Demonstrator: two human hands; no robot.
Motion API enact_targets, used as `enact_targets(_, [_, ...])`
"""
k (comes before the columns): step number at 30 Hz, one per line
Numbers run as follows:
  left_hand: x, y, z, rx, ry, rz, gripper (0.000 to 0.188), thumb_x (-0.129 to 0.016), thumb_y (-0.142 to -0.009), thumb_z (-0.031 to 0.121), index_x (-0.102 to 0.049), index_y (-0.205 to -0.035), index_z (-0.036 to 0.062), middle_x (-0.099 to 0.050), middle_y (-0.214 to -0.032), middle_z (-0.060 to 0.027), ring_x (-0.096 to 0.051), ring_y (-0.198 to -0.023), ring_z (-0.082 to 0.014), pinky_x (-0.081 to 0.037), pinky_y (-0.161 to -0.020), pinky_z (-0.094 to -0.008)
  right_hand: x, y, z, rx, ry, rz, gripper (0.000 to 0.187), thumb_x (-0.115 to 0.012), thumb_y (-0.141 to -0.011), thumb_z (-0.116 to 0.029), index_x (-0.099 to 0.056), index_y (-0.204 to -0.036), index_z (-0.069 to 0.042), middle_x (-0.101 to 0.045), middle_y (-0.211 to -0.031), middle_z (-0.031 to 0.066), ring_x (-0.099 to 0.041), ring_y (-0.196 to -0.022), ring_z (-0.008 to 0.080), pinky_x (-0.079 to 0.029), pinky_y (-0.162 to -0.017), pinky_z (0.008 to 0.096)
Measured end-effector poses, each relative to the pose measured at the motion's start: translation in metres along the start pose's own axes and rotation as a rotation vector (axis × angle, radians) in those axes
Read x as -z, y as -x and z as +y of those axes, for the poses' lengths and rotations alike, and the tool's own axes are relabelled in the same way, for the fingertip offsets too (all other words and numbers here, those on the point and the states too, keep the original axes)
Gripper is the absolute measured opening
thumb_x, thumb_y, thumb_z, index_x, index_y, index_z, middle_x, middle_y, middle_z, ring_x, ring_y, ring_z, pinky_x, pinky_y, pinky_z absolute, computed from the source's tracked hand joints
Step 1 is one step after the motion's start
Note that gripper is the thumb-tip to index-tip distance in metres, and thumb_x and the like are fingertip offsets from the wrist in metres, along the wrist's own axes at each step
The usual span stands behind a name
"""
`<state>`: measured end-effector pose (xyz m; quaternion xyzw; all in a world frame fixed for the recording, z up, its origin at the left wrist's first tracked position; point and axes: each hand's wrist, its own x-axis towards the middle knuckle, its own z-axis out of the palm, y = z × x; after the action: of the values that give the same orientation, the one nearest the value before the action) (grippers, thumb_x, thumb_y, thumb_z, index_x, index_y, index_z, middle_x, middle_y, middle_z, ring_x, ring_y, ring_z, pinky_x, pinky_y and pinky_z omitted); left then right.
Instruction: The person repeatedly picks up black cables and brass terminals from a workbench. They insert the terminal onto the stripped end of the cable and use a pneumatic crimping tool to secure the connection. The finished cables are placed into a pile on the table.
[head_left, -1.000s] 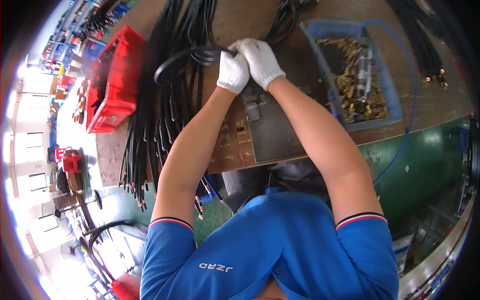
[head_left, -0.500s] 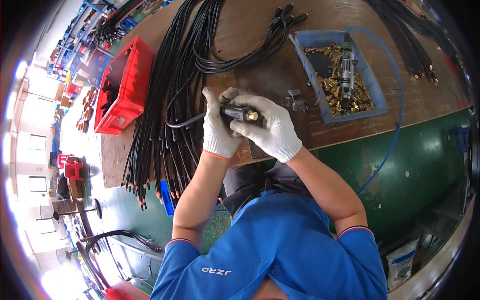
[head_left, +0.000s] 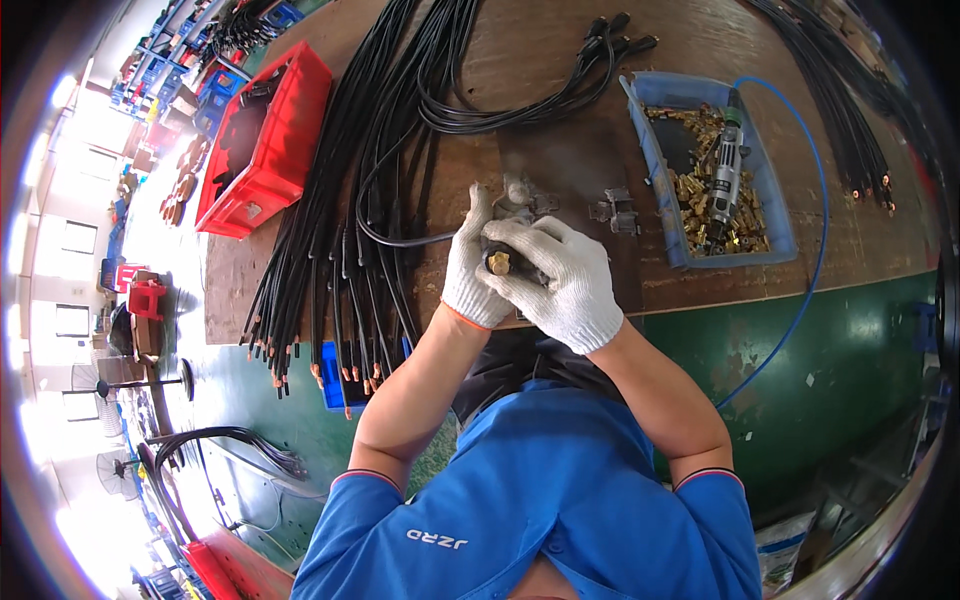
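Both my hands wear white knit gloves and meet at the table's near edge. Between them is a black cable connector (head_left: 497, 248) with a brass end (head_left: 499, 263) pointing up toward me; most of its body is hidden by the gloves. My left hand (head_left: 468, 268) is closed around it from the left, thumb side up. Over its right side curl the fingers of my right hand (head_left: 568, 275). A black cable (head_left: 405, 241) runs from behind my left hand to the cable bundle at the left.
Black cables (head_left: 345, 190) with copper ends hang over the table's near edge. A red crate (head_left: 300, 130) stands left. At right, a blue bin (head_left: 668, 215) holds brass fittings and a hand-held air tool (head_left: 727, 170) on a blue hose (head_left: 823, 220). Metal blocks (head_left: 617, 212) lie beyond my hands.
The connector has turned so its brass end faces up toward me, and less of its black body shows. My right-hand fingers have closed further over it. The whole view has shifted slightly.
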<state>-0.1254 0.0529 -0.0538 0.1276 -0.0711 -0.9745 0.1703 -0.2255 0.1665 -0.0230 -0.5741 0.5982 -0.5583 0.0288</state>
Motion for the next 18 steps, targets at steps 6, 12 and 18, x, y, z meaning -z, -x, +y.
enact_targets(6, [-0.019,0.006,-0.011,-0.159,-0.201,0.204,0.083,-0.045,-0.099,0.084,-0.061,-0.133,0.0103,-0.070,-0.106,-0.0063,-0.068,-0.087,-0.0215,-0.057,-0.077,-0.0378,0.017,-0.032,0.023,-0.241,-0.468,0.101,0.027,-0.082,-0.091,-0.016,-0.073,-0.113,-0.003,-0.074,-0.092,0.0066,-0.072,-0.079,0.0180,-0.058,-0.074,0.0346])
enact_targets(12, [-0.021,0.051,0.003,-0.373,-0.573,0.218,0.083,-0.038,-0.102,0.083,-0.060,-0.133,0.0091,-0.066,-0.086,-0.0052,-0.062,-0.067,-0.0179,-0.049,-0.056,-0.0298,0.034,-0.104,0.070,-0.596,-1.116,0.522,0.026,-0.072,-0.104,-0.025,-0.069,-0.117,-0.002,-0.073,-0.105,0.0099,-0.069,-0.085,0.0213,-0.059,-0.079,0.0392])
enact_targets(18, [0.000,0.105,0.064,-0.922,-0.813,0.449,0.050,-0.051,-0.114,0.053,-0.065,-0.125,0.0063,-0.064,-0.084,-0.0026,-0.061,-0.067,-0.0139,-0.049,-0.059,-0.0277,-0.010,-0.021,0.014,-0.582,-0.573,-0.149,0.025,-0.072,-0.104,-0.025,-0.076,-0.112,-0.002,-0.077,-0.093,0.0072,-0.072,-0.079,0.0176,-0.056,-0.072,0.0322])
